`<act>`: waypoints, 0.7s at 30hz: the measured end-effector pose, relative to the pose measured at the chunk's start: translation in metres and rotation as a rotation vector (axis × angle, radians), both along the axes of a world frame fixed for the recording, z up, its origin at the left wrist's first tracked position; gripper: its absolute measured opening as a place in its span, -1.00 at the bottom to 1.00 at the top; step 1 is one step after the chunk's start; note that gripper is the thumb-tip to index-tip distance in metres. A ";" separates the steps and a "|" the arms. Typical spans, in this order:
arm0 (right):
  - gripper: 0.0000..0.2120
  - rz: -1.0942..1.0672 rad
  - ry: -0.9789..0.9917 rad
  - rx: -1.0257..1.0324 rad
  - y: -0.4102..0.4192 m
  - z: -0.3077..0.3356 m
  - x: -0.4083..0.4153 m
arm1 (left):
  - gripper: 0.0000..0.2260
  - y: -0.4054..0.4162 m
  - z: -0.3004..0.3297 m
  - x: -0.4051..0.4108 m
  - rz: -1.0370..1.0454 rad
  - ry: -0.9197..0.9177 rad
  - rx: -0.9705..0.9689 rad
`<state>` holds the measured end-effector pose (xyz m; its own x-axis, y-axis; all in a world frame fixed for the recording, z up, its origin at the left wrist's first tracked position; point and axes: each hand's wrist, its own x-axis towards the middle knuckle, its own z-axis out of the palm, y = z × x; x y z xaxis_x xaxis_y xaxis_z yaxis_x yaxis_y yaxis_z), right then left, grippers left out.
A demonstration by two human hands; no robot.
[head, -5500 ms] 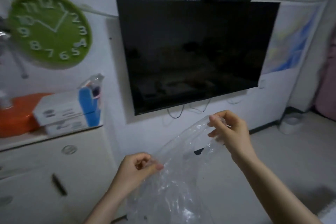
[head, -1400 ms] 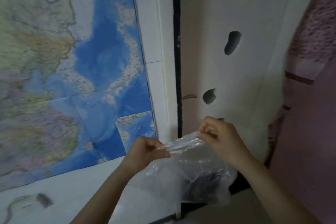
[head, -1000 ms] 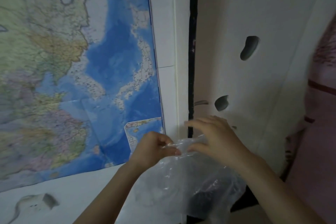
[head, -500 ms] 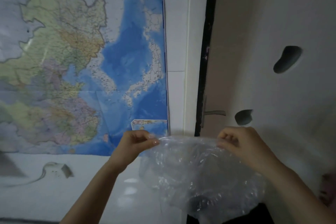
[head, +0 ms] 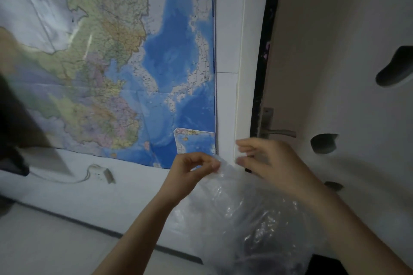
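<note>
A clear, crinkled plastic bag (head: 248,219) hangs in front of me at the lower middle, with something dark showing through its bottom. My left hand (head: 190,171) pinches the bag's top edge between thumb and fingers. My right hand (head: 270,163) hovers just right of that edge with its fingers extended and spread, thumb and forefinger apart. I cannot see the right hand holding any plastic.
A large wall map (head: 125,62) covers the wall on the left. A power socket with a cable (head: 104,174) sits below it. On the right is a pale door (head: 335,62) with a metal lever handle (head: 276,132) and dark cut-outs. Grey floor lies at the lower left.
My right hand has let go of the bag's rim and opened beside my left hand. The bag now hangs from the left hand alone. The view has shifted left and down.
</note>
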<state>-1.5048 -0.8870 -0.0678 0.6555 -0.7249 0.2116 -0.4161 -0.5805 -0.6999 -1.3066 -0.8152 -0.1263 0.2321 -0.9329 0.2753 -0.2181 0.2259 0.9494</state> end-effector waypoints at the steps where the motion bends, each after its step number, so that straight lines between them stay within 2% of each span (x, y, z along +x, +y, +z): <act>1: -0.52 0.004 -0.021 0.004 0.003 0.002 0.013 | -0.85 -0.001 0.002 -0.002 -0.002 0.004 -0.009; 4: -0.72 -0.004 0.038 -0.008 0.007 0.000 0.034 | -0.84 0.001 0.010 0.001 -0.001 0.066 -0.049; 6: -0.92 -0.025 -0.036 -0.005 0.007 -0.007 0.038 | -0.69 0.007 0.014 0.013 -0.023 0.068 0.012; 7: -0.96 -0.035 -0.092 0.001 0.006 -0.010 0.038 | -0.57 0.011 0.014 0.022 -0.043 -0.011 0.081; 9: -0.95 -0.053 -0.188 0.036 0.001 -0.017 0.038 | -0.42 0.021 0.010 0.042 -0.039 -0.342 0.238; 11: -0.93 -0.070 -0.269 0.093 -0.004 -0.021 0.035 | -0.54 0.030 0.004 0.056 -0.012 -0.543 0.328; 13: -0.93 -0.109 -0.339 0.145 -0.007 -0.025 0.031 | -0.76 0.036 -0.004 0.063 -0.009 -0.528 0.379; 14: -0.93 -0.135 -0.363 0.161 -0.008 -0.027 0.029 | -0.80 0.038 -0.008 0.066 -0.007 -0.499 0.396; 17: -0.95 -0.230 -0.385 0.138 -0.014 -0.035 0.022 | -0.81 0.044 -0.024 0.075 0.040 -0.436 0.425; 21: -0.97 -0.283 -0.353 0.139 -0.022 -0.042 0.016 | -0.82 0.051 -0.043 0.083 0.053 -0.497 0.506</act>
<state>-1.4889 -0.9090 -0.1097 0.3334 -0.9019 0.2745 -0.2670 -0.3696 -0.8900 -1.2236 -0.7639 -0.1690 0.2402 -0.9652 -0.1038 -0.6508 -0.2395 0.7205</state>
